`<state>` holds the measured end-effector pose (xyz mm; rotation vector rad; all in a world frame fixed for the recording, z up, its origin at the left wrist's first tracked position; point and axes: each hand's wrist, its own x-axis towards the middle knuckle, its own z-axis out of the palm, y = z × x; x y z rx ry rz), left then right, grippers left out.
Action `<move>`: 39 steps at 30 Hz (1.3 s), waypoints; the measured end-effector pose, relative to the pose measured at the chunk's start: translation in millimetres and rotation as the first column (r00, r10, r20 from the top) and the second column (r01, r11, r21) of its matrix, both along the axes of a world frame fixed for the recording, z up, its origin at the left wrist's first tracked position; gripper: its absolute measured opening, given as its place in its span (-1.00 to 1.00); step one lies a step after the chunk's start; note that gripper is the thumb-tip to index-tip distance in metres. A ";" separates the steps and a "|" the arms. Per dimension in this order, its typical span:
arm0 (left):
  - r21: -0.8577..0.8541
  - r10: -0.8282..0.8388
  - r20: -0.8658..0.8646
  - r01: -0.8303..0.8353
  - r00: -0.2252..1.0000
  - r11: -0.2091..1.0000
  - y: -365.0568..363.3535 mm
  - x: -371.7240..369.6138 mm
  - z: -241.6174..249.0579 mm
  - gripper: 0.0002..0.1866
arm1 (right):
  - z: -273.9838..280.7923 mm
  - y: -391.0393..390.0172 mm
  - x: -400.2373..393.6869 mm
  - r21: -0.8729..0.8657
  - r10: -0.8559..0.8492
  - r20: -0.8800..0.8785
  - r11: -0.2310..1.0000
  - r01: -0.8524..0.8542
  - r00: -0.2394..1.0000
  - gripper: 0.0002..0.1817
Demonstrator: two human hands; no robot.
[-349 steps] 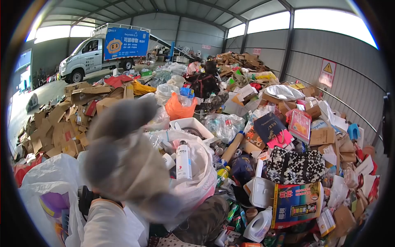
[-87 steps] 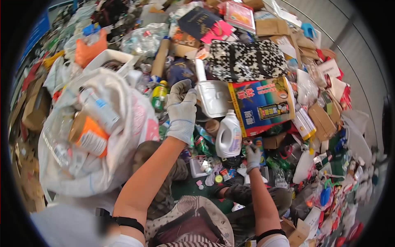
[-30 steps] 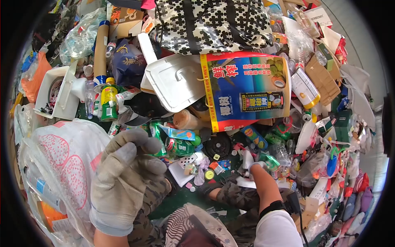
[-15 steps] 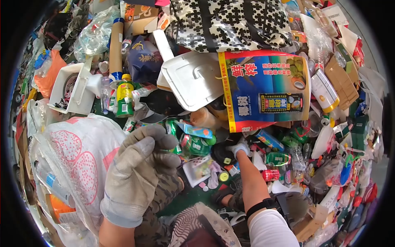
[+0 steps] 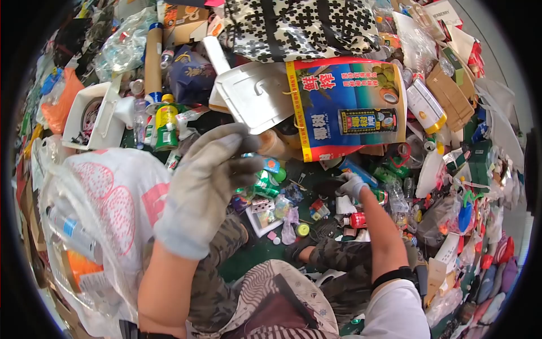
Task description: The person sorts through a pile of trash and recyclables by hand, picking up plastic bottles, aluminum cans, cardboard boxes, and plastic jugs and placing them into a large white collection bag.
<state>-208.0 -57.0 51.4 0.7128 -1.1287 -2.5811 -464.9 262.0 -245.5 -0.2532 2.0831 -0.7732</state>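
My left hand (image 5: pixel 212 181), in a grey-white glove, is raised beside the white bag with pink print (image 5: pixel 107 192). Its fingers are loosely curved and apart, with nothing visible in them. Farther right, my gloved right hand (image 5: pixel 353 185) has its fingers closed on a black object (image 5: pixel 327 186) whose kind I cannot make out. Close to that hand are a blue can (image 5: pixel 359 170) and a red bottle (image 5: pixel 355 220). Green cans (image 5: pixel 266 185) lie between the two hands. A white plastic lid (image 5: pixel 254 96) and a coconut drink bag (image 5: pixel 350 110) lie beyond them.
Mixed waste surrounds me on all sides. A white bin (image 5: pixel 93 121) with things inside stands at the left, near a yellow-green bottle (image 5: pixel 166 124). A black-and-white patterned bag (image 5: pixel 299 28) lies at the back. Cardboard (image 5: pixel 449 96) leans at the right.
My right hand has moved right and away from me, and the black object has shifted with it. My left hand has moved slightly up and right. The view has shifted a little.
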 end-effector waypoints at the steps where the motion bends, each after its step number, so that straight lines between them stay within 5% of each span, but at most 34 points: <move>1: -0.021 -0.021 0.005 0.021 1.000 1.000 2.1 -1.2 -1.0 -0.70 | 10.1 -1.7 -3.7 -0.061 0.037 -0.066 0.997 -0.041 0.997 -0.59; 4: -0.246 -0.133 0.099 0.154 0.986 0.957 11.4 -4.2 5.9 -0.65 | 94.9 -38.5 14.7 -0.280 -0.046 -0.025 0.959 0.037 0.999 -0.63; 6: -0.533 -0.170 0.037 0.164 0.985 0.830 20.2 -9.2 -0.9 -0.38 | 151.2 -59.3 33.8 -0.464 -0.016 0.030 0.886 0.028 0.999 -0.64; 9: -0.950 0.000 0.217 0.211 0.976 0.229 26.3 -8.7 -10.0 -0.22 | 234.4 -89.4 76.9 -0.666 0.121 0.101 0.745 -0.023 0.988 -0.60; 11: -0.618 -0.241 -0.037 0.167 0.970 0.768 34.4 -14.4 -34.7 -0.24 | 266.0 -103.5 105.7 -0.828 0.095 0.194 0.550 0.111 0.976 -0.54; 13: -0.475 -0.179 0.043 0.178 0.983 0.862 39.5 -9.8 -20.2 -0.43 | 257.0 -112.6 103.5 -0.855 0.176 0.071 0.517 -0.031 0.982 -0.50; 15: -0.584 -0.152 0.132 0.201 0.980 0.786 17.0 4.2 5.8 -0.45 | 264.5 -140.2 119.9 -0.932 0.250 0.266 0.314 0.182 0.931 -0.47; 17: -0.648 -0.120 0.146 0.187 0.982 0.738 -4.6 50.2 73.7 -0.47 | 221.5 -156.5 80.4 -0.960 0.420 0.247 0.225 0.163 0.873 -0.46; 18: -0.748 -0.012 0.194 0.156 0.981 0.645 -16.0 84.1 108.0 -0.48 | 206.8 -168.1 58.8 -0.905 0.351 0.316 0.392 0.168 0.881 -0.52; 19: -0.829 0.100 0.231 0.142 0.968 0.542 -21.1 123.8 142.8 -0.50 | 137.1 -212.9 -6.2 -0.944 0.917 0.251 0.161 0.287 0.311 -0.57; 20: -0.860 0.244 0.293 0.143 0.924 0.491 -12.6 168.3 188.1 -0.50 | 149.8 -207.8 -4.4 -0.967 0.728 0.233 0.247 0.070 0.645 -0.60; 21: -0.882 0.378 0.340 0.152 0.861 0.445 2.8 217.8 230.4 -0.50 | 174.9 -211.5 48.5 -0.906 0.243 0.218 0.411 0.103 0.945 -0.59; 22: -0.901 0.466 0.290 0.073 0.836 0.428 14.3 268.8 258.0 -0.49 | 159.6 -220.1 37.9 -0.848 0.243 0.219 0.527 0.061 0.945 -0.55; 23: -0.916 0.537 0.232 -0.004 0.811 0.402 28.3 321.3 284.1 -0.49 | 127.7 -241.0 22.4 -0.857 0.342 0.219 0.516 0.012 0.914 -0.51; 24: -0.956 0.653 0.285 0.160 0.702 0.245 41.5 384.3 312.6 -0.45 | 126.7 -249.0 32.8 -0.800 0.332 0.217 0.599 -0.027 0.918 -0.54; 25: -0.956 0.752 0.288 0.124 0.593 0.268 78.2 423.8 330.0 -0.41 | 126.1 -257.8 43.9 -0.735 0.326 0.216 0.675 -0.067 0.920 -0.56; 27: -0.961 0.887 0.274 0.070 0.371 0.267 152.3 504.7 350.3 -0.38 | -6.4 -327.7 -12.1 -0.721 0.416 0.089 0.654 -0.230 0.905 -0.64; 29: -0.945 0.953 0.298 0.152 0.048 0.288 231.0 558.5 350.8 -0.43 | -11.8 -330.7 20.2 -0.741 0.543 0.224 0.635 -0.220 0.809 -0.72; 30: -0.926 0.928 0.352 0.100 -0.119 0.364 260.6 595.0 337.2 -0.39 | 71.9 -298.0 72.0 -0.610 0.569 0.086 0.679 -0.408 0.818 -0.75; 31: -0.869 0.905 0.423 -0.263 0.048 0.420 290.5 596.7 322.3 -0.36 | 62.4 -301.8 75.0 -0.615 0.617 0.060 0.642 -0.458 0.785 -0.75; 33: -0.832 0.886 0.443 -0.306 0.136 0.463 330.3 609.2 284.6 -0.37 | 135.3 -272.0 120.5 -0.513 0.663 -0.112 0.600 -0.615 0.740 -0.75; 35: -0.768 0.767 0.639 -0.106 -0.054 0.632 344.0 595.2 264.5 -0.36 | 105.5 -283.5 108.7 -0.493 0.723 -0.144 0.540 -0.682 0.676 -0.73; 37: -0.560 0.561 0.828 0.048 -0.010 0.827 337.4 631.8 226.8 -0.34 | 140.6 -263.1 133.5 -0.613 0.741 0.025 0.541 -0.575 0.671 -0.69; 38: -0.570 0.592 0.801 0.196 -0.084 0.798 332.3 650.7 202.3 -0.38 | 134.4 -259.0 128.2 -0.614 0.727 0.042 0.560 -0.557 0.685 -0.63; 39: -0.485 0.706 0.686 0.614 -0.174 0.622 313.6 654.1 188.3 -0.37 | 148.9 -258.2 125.8 -0.297 0.779 -0.224 0.517 -0.803 0.585 -0.60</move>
